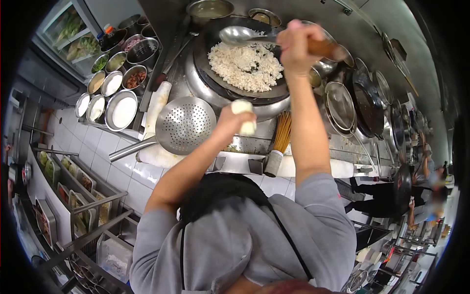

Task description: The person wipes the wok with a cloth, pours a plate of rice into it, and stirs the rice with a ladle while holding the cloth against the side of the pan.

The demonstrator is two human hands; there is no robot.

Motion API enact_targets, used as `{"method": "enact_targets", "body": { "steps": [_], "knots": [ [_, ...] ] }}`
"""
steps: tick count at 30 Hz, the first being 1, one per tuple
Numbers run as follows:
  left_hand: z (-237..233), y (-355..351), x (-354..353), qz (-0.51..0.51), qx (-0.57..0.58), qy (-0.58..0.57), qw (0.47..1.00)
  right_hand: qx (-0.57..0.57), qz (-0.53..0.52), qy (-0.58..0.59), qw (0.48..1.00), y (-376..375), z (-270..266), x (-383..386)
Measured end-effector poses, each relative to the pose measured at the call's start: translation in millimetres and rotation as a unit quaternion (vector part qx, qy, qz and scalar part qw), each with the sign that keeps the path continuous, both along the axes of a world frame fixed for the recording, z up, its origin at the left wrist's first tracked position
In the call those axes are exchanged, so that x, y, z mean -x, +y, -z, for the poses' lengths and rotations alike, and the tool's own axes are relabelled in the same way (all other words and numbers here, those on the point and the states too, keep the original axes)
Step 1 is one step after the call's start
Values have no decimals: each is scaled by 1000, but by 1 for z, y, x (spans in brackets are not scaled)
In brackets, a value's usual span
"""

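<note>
My right hand point(297, 46), slightly blurred, is closed around the wooden handle of a metal ladle point(237, 35). The ladle's bowl hangs over the far side of a dark wok point(201, 53). White rice point(227, 62) lies spread in the wok, with bare dark metal showing through in places. Nearer to me, my left hand point(231, 121) grips a pale folded cloth point(244, 117) in front of the wok's near rim. A perforated strainer point(186, 125) rests left of that hand. To its right lies a bamboo wok brush point(282, 134).
Metal containers of ingredients, including a white-filled bowl point(124, 112) and chopped brown pieces point(134, 78), stand at the left. Mesh strainers point(340, 103) and dark woks point(367, 105) line the right. A rolled white cloth point(159, 105) lies beside the stove. Other people stand far right.
</note>
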State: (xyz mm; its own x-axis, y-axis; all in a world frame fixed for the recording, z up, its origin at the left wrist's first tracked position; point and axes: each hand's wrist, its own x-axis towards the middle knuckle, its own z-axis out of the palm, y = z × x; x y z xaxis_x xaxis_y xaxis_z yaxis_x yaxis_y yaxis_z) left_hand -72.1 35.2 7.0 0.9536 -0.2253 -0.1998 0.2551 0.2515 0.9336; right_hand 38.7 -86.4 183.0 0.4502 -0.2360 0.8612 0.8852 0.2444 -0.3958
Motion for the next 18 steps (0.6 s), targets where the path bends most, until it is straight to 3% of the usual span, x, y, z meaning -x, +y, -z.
{"method": "enact_targets", "body": {
  "steps": [2,3,6,8,10,12,14,15,16,18],
  "knots": [
    [-21,-1,11,-23,-208,-234,949,48,85,57,994,-8,75,-54],
    [-20,0,0,-88,-339,-466,813,133,123,42,983,-12,57,-62],
    [-16,1,-22,-12,-397,-519,757,156,163,144,964,16,-21,-50],
    [-6,4,-32,34,-422,-502,754,126,56,127,982,15,-45,-24],
    [-4,6,-35,68,-428,-489,757,89,-34,100,990,17,-29,20],
    [-10,8,-41,101,-448,-464,757,151,24,41,987,4,31,-1],
    [-12,7,-44,109,-455,-465,752,134,108,98,980,-6,57,-43],
    [-7,8,-45,102,-453,-473,749,182,139,76,971,-9,37,-56],
    [-1,10,-40,102,-449,-478,748,238,196,141,941,-4,12,-49],
    [-1,11,-41,111,-439,-474,755,172,221,105,954,3,-25,-37]
  ]
}}
